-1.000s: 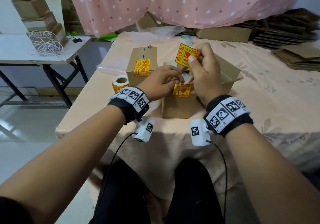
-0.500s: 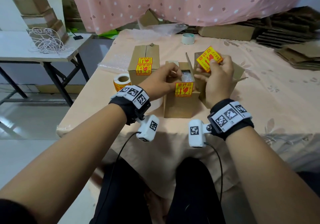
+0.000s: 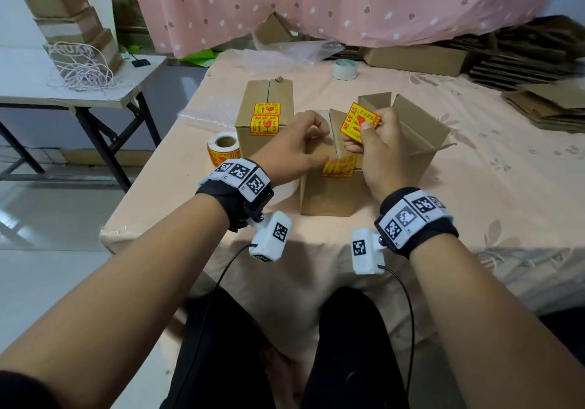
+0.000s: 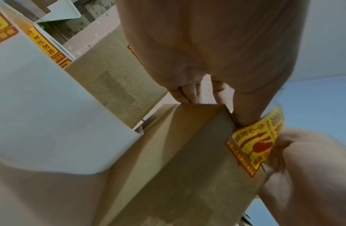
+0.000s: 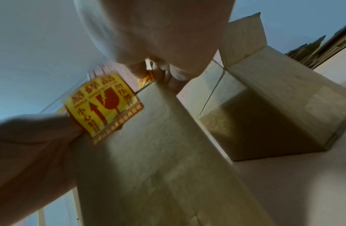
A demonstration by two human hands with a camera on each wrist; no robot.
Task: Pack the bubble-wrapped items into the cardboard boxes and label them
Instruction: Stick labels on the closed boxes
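Observation:
The near cardboard box [image 3: 329, 193] stands at the table's front edge with a yellow fragile sticker [image 3: 338, 166] over its top front edge. My left hand [image 3: 316, 136] grips the box top, its fingers [image 4: 185, 91] curled over the rim and the thumb on that sticker [image 4: 253, 145]. One flap stands upright between my hands. My right hand [image 3: 367, 130] pinches a loose yellow sticker [image 3: 359, 120] just above the box, also seen in the right wrist view [image 5: 147, 78]. What is inside the box is hidden.
An open box [image 3: 421, 130] stands right behind the near one. A closed box [image 3: 266, 108] bearing two stickers sits back left, with the sticker roll [image 3: 223, 147] and bubble wrap [image 3: 205, 114] beside it. A tape roll [image 3: 345, 68] lies farther back. Flattened cartons [image 3: 544, 105] lie stacked at the right.
My right hand carried the loose sticker out to the right, then back down closer to the box top. My left hand stayed on the box, and the wrapped item inside is now covered.

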